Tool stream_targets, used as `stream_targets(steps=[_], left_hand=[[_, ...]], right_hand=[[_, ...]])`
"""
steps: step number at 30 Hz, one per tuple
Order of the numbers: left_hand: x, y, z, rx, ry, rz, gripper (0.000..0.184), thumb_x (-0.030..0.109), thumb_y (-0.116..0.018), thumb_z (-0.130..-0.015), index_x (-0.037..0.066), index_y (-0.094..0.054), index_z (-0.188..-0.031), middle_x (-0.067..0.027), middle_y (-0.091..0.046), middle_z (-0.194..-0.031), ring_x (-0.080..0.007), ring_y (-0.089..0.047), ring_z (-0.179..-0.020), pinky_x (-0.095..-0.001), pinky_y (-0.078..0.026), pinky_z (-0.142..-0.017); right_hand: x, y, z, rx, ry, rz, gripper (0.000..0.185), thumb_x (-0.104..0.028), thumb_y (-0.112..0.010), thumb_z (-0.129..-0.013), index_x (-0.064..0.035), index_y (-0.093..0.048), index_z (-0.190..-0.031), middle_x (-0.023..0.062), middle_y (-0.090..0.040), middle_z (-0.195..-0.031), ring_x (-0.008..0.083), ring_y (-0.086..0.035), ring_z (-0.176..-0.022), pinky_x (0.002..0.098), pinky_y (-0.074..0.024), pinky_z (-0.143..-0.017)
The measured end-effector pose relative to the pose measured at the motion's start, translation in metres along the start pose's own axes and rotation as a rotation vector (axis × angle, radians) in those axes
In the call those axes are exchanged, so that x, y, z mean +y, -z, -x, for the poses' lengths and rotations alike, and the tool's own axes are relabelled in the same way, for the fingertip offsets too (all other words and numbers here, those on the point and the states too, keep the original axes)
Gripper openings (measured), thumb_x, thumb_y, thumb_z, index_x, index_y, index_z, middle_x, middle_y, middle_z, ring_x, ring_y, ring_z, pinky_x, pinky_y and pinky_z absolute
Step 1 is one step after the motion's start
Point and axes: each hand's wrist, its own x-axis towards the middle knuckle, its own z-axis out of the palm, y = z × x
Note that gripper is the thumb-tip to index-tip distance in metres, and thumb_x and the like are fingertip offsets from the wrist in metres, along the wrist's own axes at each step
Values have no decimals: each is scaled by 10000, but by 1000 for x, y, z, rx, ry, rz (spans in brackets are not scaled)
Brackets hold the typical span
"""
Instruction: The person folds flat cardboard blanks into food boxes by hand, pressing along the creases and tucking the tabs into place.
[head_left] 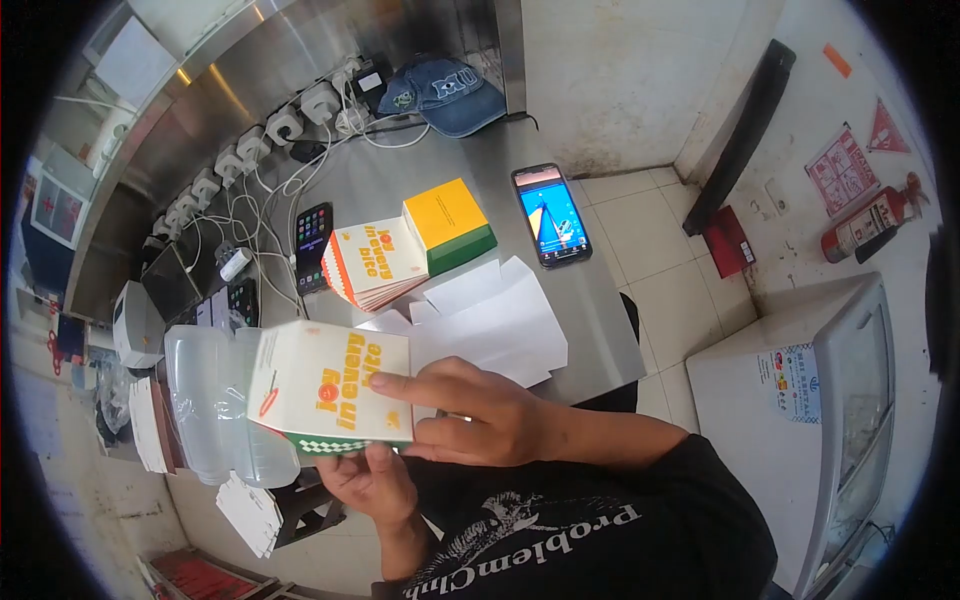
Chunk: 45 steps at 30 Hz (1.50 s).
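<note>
A folded food carton (345, 375) is held over the table's near edge. Its white top carries yellow "joy in every bite" lettering, and one side has a green checkered band. Beneath its lower edge, my left hand (375, 485) grips it, the fingers partly hidden under the carton. My right hand (480, 410) holds the right edge, its index finger lying across the printed top. Just beyond lies a blank white cardboard sheet (500, 335), unfolded flat. Behind it is a stack of flat printed cartons (375, 262), beside a yellow and green carton (450, 225).
One phone (553, 215) lies on the steel table (600, 340) at right, another phone (313, 245) at left. Chargers and tangled cables (270, 190) line the back, near a blue cap (445, 95). Clear plastic containers (195, 400) stand left. A white freezer (750, 400) stands right.
</note>
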Motion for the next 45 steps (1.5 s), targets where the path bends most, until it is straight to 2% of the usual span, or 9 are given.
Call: stream_targets(steps=[4,12,18,20,22,25,29,35,45], left_hand=[[18,-8,-11,-120,-158,46,817,170,-809,-1015,-78,-333,-1631,-214,-671,-1458,-271,-705,-1284,-422,-564,-1118],[25,27,-6,-76,77,245,932,342,-867,-947,-136,-378,-1581,-249,-640,-1501,-315,-723,-1282,-466,-617,-1086],[44,0,-10,-1,128,491,582,289,-678,-1084,35,-464,-1562,-318,-600,-1529,-390,-707,-1310,-538,-601,-1128],[48,-1,-5,10,6,18,396,263,-590,-1125,78,-529,-1469,-348,-588,-1527,-417,-700,-1316,-565,-617,-1104],[34,51,-2,13,132,60,396,275,-688,-1075,23,-585,-1362,-323,-632,-1469,-412,-720,-1287,-552,-644,-1061],[56,30,-7,-158,-378,-564,543,461,-893,-916,-21,-718,-1094,-193,-767,-1010,-247,-768,-896,-366,-655,-783],[53,67,-16,-189,-61,-551,643,608,-833,-938,-1,-740,-756,-110,-664,-771,-184,-661,-745,-310,-419,-610],[30,15,-52,-359,-440,-276,555,522,-766,-1025,14,-690,-815,-138,-640,-786,-210,-642,-650,-308,-446,-581],[28,10,-55,-440,-222,-84,452,315,-749,-1008,-79,-707,-791,-187,-721,-745,-209,-651,-617,-321,-482,-566]], right_hand=[[12,-4,10,23,86,41,375,-118,-906,-869,-68,-634,-1121,256,-632,-1553,310,-718,-1041,387,-631,-888],[8,28,5,24,164,300,385,-123,-844,-928,-72,-720,-1289,152,-766,-1369,260,-718,-1035,352,-632,-868],[-1,20,-7,59,217,110,367,-123,-840,-937,-71,-707,-1275,142,-771,-1335,274,-734,-1063,341,-637,-835],[-3,21,-9,32,202,66,365,-126,-841,-940,-70,-704,-1273,144,-772,-1317,280,-737,-1062,347,-638,-837],[-5,21,-9,10,183,23,362,-129,-843,-943,-69,-700,-1271,145,-774,-1299,287,-739,-1060,353,-640,-840],[-8,22,-9,-23,154,-48,400,-176,-872,-926,-46,-690,-1257,141,-773,-1237,315,-745,-1061,381,-641,-862],[-13,14,-12,-72,1,-290,423,-148,-905,-898,-2,-676,-1223,154,-761,-1166,338,-753,-1042,414,-645,-850],[-6,-8,1,-20,-85,-394,300,-74,-886,-926,5,-695,-1143,147,-729,-1019,331,-748,-892,412,-620,-763],[-6,-23,-5,58,-169,-368,162,-46,-833,-971,7,-683,-943,113,-656,-809,256,-615,-640,374,-488,-578]])
